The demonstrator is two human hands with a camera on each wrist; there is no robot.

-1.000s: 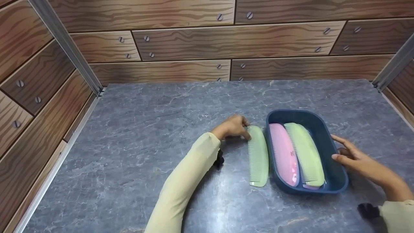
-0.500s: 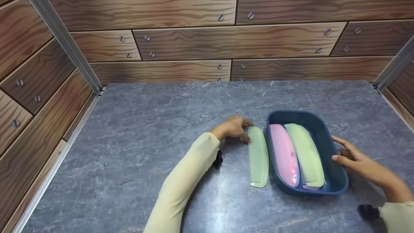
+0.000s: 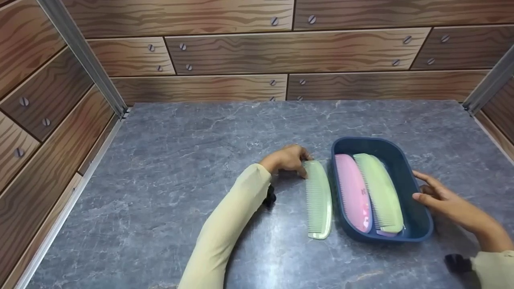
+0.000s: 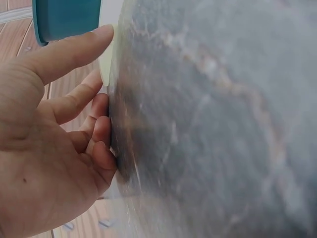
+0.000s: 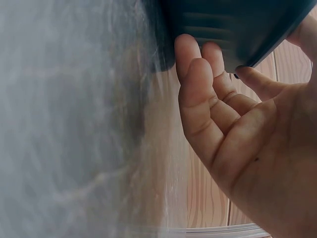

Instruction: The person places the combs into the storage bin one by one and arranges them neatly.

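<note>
My left hand (image 3: 290, 157) pinches the far end of a pale green comb (image 3: 319, 200) between thumb and index finger. The left wrist view shows that comb (image 4: 108, 49) at the thumb tip, the other fingers curled close to the table. Right of it stands a dark blue plastic bin (image 3: 413, 216), holding a pink comb (image 3: 353, 192) and a yellow-green comb (image 3: 379, 192) side by side. A sliver of a purple item (image 3: 386, 233) peeks out beneath the yellow-green one. My right hand (image 3: 445, 200) holds the bin's right rim, thumb over the edge, fingers against the outer wall.
A grey marbled tabletop (image 3: 192, 160) lies under everything. Wood-patterned panels (image 3: 241, 52) rise behind it and at both sides, with metal corner posts (image 3: 84, 56) at the back. The bin's left wall is close beside the held comb.
The pale green comb has slid slightly left and toward me, and its look has lightened as if tilted. My left hand has shifted slightly left; the right hand and bin hold almost still.
</note>
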